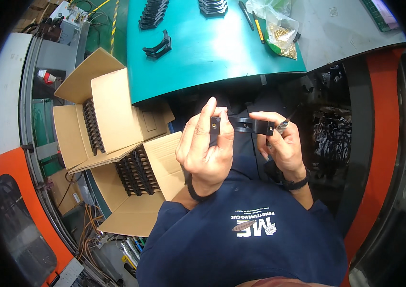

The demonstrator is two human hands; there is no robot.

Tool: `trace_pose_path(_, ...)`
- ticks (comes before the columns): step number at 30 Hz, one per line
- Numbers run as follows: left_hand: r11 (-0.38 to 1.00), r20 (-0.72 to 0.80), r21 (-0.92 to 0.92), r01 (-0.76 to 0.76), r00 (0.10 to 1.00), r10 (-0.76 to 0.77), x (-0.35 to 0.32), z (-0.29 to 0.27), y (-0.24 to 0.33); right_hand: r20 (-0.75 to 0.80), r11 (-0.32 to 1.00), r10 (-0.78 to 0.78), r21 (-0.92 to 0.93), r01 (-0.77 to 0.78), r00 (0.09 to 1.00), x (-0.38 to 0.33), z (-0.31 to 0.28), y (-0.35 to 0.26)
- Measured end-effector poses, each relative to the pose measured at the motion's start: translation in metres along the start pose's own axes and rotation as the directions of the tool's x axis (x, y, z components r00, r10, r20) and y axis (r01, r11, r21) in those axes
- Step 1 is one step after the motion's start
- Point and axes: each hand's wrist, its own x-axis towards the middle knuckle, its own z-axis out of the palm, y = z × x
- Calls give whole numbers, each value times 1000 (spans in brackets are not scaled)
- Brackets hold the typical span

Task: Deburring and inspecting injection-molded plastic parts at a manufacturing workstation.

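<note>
A curved black plastic bracket (245,125) is held up in front of my chest, spanning both hands. My left hand (206,150) pinches its left end, where a small brass insert shows in the end face. Its right end, with another small hole or insert, is gripped by my right hand (284,148). A slim pointed tool (283,126), perhaps a knife or pick, also lies in my right hand; its exact kind is unclear. Black bands circle both wrists.
A green-topped table (188,62) carries a loose bracket (158,46), stacked brackets (154,13), pens (258,28) and a bag of brass inserts (282,38). At left, open cardboard boxes (116,103) hold many black brackets (137,173). Orange-and-white machinery (9,186) flanks me.
</note>
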Motion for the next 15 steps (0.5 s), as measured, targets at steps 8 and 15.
trace_pose_path(8, 671, 422, -525, 523, 845, -328, -5, 10, -16, 18, 944, 201, 265, -198, 980, 5, 9, -3)
trace_pose_path(15, 552, 486, -656, 515, 848, -214, -12, 12, -20, -83, 950, 205, 259, -178, 975, 2, 12, -2)
